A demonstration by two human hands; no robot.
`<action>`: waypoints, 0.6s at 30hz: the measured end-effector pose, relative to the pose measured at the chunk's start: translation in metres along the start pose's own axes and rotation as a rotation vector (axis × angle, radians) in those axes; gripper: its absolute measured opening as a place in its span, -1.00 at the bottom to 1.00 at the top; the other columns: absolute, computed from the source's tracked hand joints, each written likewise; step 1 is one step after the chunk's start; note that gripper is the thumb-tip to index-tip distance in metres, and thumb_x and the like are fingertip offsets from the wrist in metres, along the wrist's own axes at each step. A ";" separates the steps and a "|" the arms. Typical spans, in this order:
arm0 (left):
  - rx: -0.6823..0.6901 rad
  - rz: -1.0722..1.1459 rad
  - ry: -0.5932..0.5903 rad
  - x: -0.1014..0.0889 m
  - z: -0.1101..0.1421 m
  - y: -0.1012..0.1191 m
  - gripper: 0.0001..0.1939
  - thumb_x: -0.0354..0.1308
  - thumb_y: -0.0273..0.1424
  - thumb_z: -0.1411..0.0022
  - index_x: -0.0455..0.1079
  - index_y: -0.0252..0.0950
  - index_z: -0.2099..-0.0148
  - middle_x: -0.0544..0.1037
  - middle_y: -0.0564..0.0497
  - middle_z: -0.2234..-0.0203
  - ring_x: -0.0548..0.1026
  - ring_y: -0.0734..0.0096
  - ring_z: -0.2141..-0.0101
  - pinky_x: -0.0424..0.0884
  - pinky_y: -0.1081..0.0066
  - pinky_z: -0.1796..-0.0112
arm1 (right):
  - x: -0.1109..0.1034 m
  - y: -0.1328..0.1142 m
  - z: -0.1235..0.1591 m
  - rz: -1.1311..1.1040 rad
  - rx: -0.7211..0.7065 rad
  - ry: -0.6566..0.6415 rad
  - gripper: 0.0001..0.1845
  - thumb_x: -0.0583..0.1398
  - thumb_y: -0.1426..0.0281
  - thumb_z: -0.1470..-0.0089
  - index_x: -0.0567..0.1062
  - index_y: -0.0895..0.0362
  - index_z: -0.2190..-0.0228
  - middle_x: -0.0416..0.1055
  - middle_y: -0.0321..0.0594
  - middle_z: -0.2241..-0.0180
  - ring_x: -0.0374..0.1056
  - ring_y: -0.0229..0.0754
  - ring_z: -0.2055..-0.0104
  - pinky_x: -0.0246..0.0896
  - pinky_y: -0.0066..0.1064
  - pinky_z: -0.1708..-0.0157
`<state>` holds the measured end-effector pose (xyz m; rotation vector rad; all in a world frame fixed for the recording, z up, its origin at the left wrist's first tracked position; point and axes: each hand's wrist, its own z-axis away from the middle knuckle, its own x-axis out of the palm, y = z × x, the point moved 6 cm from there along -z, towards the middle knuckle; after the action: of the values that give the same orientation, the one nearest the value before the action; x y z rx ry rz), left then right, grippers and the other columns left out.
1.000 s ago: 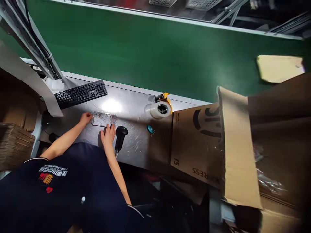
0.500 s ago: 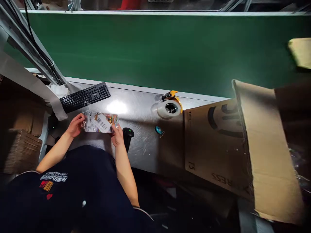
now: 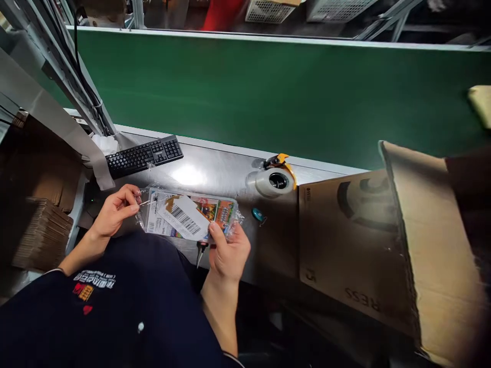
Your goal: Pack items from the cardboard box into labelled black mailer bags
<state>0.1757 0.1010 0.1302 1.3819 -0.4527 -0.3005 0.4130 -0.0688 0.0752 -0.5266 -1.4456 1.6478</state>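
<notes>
A flat printed case (image 3: 220,209) in clear plastic wrap, with a white barcode label (image 3: 186,217) stuck at a slant on its face, is held up over the metal table. My right hand (image 3: 229,253) grips its lower right end, thumb on top and fingers behind. At the left end, my left hand (image 3: 117,210) is closed with thumb and forefinger together, pinching the loose edge of the clear plastic wrap (image 3: 142,217). The case hides most of a black device behind it; its lower tip (image 3: 201,246) shows below.
A black keyboard (image 3: 146,154) lies at the back left. A tape dispenser with a clear roll (image 3: 273,181) and a small blue object (image 3: 258,214) are right of the case. An open cardboard box (image 3: 345,240) stands further right. Behind runs a green belt (image 3: 268,97).
The case has come closer to my eyes and shifted right in my right hand. My left hand has moved from the case's end to the loose wrap. The view has shifted slightly.
</notes>
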 end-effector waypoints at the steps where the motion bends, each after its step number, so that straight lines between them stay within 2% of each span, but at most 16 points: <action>1: 0.016 -0.006 -0.030 0.000 0.001 0.003 -0.64 0.54 -0.18 -0.06 0.48 -0.27 0.47 0.51 -0.03 0.22 0.49 0.34 0.23 0.48 0.36 0.13 | -0.003 -0.004 0.003 0.012 -0.048 0.001 -0.61 0.51 0.15 0.08 0.59 0.13 0.32 0.59 -0.29 0.41 0.45 -0.26 0.45 0.45 -0.44 0.44; 4: 0.021 -0.014 -0.107 -0.003 -0.008 0.012 -0.63 0.50 -0.08 -0.08 0.53 -0.25 0.33 0.56 -0.07 0.15 0.55 0.28 0.21 0.53 0.30 0.11 | -0.012 -0.016 0.006 0.060 -0.156 -0.015 -0.65 0.49 0.18 0.04 0.62 0.13 0.30 0.62 -0.26 0.39 0.50 -0.24 0.39 0.49 -0.43 0.35; 6: -0.051 -0.050 -0.194 0.001 -0.021 0.017 -0.52 0.49 0.01 -0.05 0.56 -0.24 0.16 0.61 -0.13 0.09 0.59 0.21 0.21 0.56 0.26 0.15 | -0.017 -0.023 0.005 0.105 -0.186 -0.022 -0.65 0.50 0.18 0.04 0.63 0.13 0.29 0.63 -0.24 0.38 0.51 -0.22 0.38 0.49 -0.41 0.35; 8: -0.135 -0.152 -0.332 0.013 -0.033 0.022 -0.43 0.52 -0.01 0.01 0.56 -0.25 0.06 0.64 -0.15 0.12 0.62 0.18 0.23 0.56 0.29 0.21 | -0.019 -0.029 0.005 0.167 -0.190 -0.047 -0.65 0.51 0.17 0.06 0.62 0.12 0.32 0.61 -0.25 0.42 0.49 -0.22 0.42 0.48 -0.41 0.39; 10: -0.157 -0.279 -0.446 0.028 -0.042 0.027 -0.48 0.56 -0.12 0.05 0.57 -0.27 0.10 0.66 -0.11 0.24 0.61 0.23 0.29 0.52 0.37 0.28 | -0.018 -0.035 0.006 0.230 -0.184 -0.088 -0.65 0.52 0.16 0.09 0.62 0.12 0.37 0.59 -0.28 0.47 0.46 -0.23 0.47 0.45 -0.42 0.45; 13: -0.104 -0.372 -0.559 0.052 -0.050 0.035 -0.71 0.49 -0.21 -0.08 0.58 -0.29 0.27 0.60 -0.02 0.42 0.53 0.35 0.41 0.42 0.45 0.40 | -0.016 -0.041 0.012 0.290 -0.190 -0.125 -0.65 0.52 0.15 0.10 0.63 0.13 0.38 0.59 -0.29 0.49 0.47 -0.23 0.48 0.44 -0.42 0.47; 16: -0.117 -0.310 -0.610 0.066 -0.050 0.032 -0.71 0.41 -0.19 -0.17 0.53 -0.31 0.40 0.51 0.04 0.55 0.43 0.45 0.52 0.33 0.49 0.50 | -0.018 -0.045 0.018 0.278 -0.222 -0.172 -0.71 0.51 0.19 0.07 0.67 0.10 0.38 0.58 -0.31 0.53 0.44 -0.23 0.56 0.39 -0.43 0.56; 18: -0.202 -0.208 -0.607 0.070 -0.048 0.023 -0.66 0.44 -0.16 -0.15 0.50 -0.31 0.42 0.43 0.09 0.61 0.34 0.53 0.60 0.27 0.52 0.59 | -0.017 -0.046 0.020 0.234 -0.254 -0.284 -0.79 0.50 0.23 0.05 0.68 0.08 0.43 0.54 -0.33 0.59 0.37 -0.25 0.65 0.31 -0.42 0.64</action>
<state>0.2584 0.1142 0.1562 1.1239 -0.7538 -0.9240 0.4218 -0.0955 0.1196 -0.6419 -1.8781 1.7854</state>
